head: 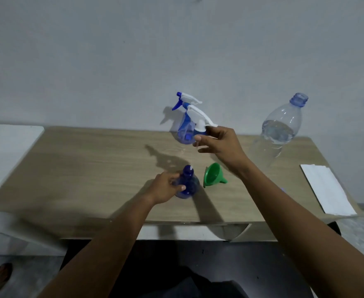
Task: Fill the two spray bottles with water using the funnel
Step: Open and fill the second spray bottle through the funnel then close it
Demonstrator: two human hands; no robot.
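Observation:
A small blue spray bottle (187, 186) stands on the wooden table (90, 168) with no spray head on its open neck. My left hand (165, 188) grips its body. My right hand (222, 145) holds a white and blue trigger spray head (199, 118) up in the air. Just behind that head, a second blue spray bottle (184, 134) stands by the wall with its own head on. The green funnel (213, 175) lies on its side right of the near bottle. A large clear water bottle (281, 130), uncapped and partly full, stands at the back right.
A white folded sheet (327, 188) lies at the table's right edge. A white surface (6, 143) adjoins the table on the left. The grey wall rises directly behind the table. The table's front edge is near my body.

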